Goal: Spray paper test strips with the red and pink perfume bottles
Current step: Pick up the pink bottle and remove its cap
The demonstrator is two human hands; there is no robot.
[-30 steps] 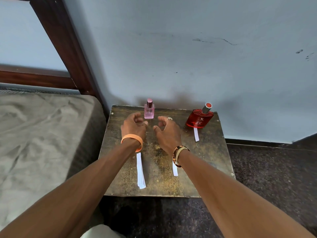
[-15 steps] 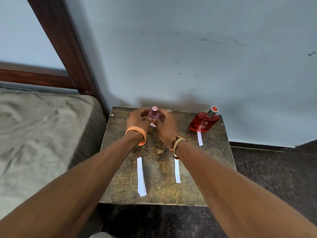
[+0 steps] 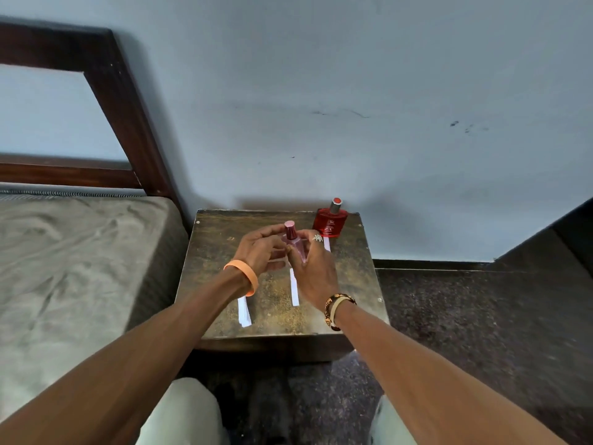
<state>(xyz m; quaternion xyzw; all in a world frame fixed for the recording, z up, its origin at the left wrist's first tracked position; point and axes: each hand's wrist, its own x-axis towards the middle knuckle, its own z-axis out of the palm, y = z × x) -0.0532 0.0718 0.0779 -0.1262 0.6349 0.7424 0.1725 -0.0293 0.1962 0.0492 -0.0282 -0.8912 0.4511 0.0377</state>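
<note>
The pink bottle is held between both hands over the middle of the table. Its pink cap points up and leans slightly toward the table's left side. The bottle is gripped from the left by the left hand, whose fingers are curled around its side. It is gripped from the right by the right hand, whose thumb and fingers are closed against the glass. Whether the bottle's base touches the table cannot be told, since it is hidden by the fingers. A ring is worn on the right hand, an orange wristband on the left wrist and a patterned bracelet on the right wrist.

The red bottle is seen upright at the table's back right corner, closed with a silver and red cap. It is near the right hand and is not held.

Three white paper strips are laid flat on the table:
- The right strip is placed just in front of the red bottle and is partly covered by the right hand.
- The middle strip is found at the table's centre, between the two wrists and below the pink bottle.
- The left strip is found toward the table's front left, partly hidden under the left wrist.

A bed is seen to the left of the table, a pale wall behind it and a dark floor to its right.
</note>
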